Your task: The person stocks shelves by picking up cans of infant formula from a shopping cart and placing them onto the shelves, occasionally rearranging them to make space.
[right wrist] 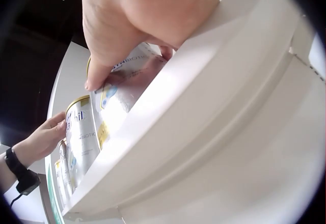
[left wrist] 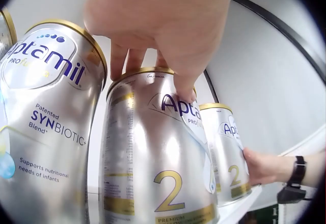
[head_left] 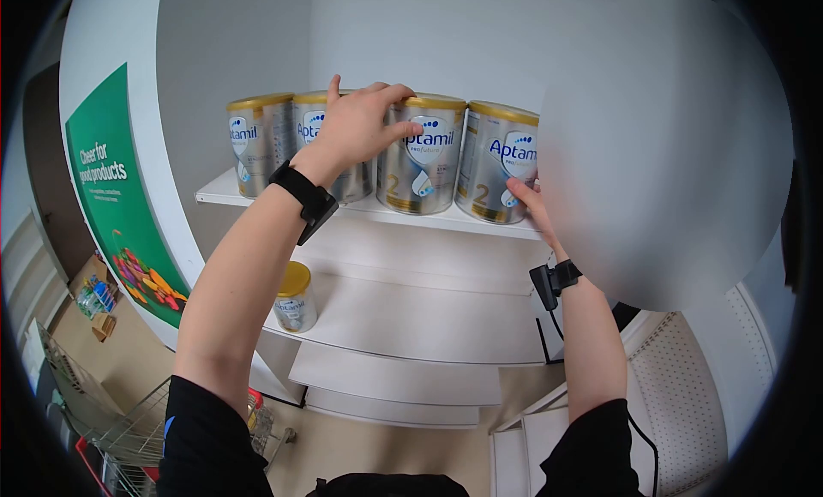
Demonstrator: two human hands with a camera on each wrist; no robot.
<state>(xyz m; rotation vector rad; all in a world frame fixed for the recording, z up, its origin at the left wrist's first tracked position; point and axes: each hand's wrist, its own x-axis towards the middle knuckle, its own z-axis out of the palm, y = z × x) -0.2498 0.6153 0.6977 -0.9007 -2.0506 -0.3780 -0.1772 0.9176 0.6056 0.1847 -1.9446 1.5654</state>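
Can (head_left: 417, 169), gold-lidded silver metal cylinder, stands upright below gripping left hand (head_left: 358, 126). Right hand (head_left: 541, 212) grips neighbouring can (head_left: 492, 164) at outer side.

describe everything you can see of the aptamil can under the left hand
The Aptamil can is a shiny silver cylinder, apparently metal, with a gold top rim. Purple "Aptamil" lettering marks the front; a large gold 2 stands above a gold band, and small print covers one side. It stands upright on the upper shelf, third from the left. The left hand grips it from above, thumb on the front, fingers over the rim. Its underside is hidden.
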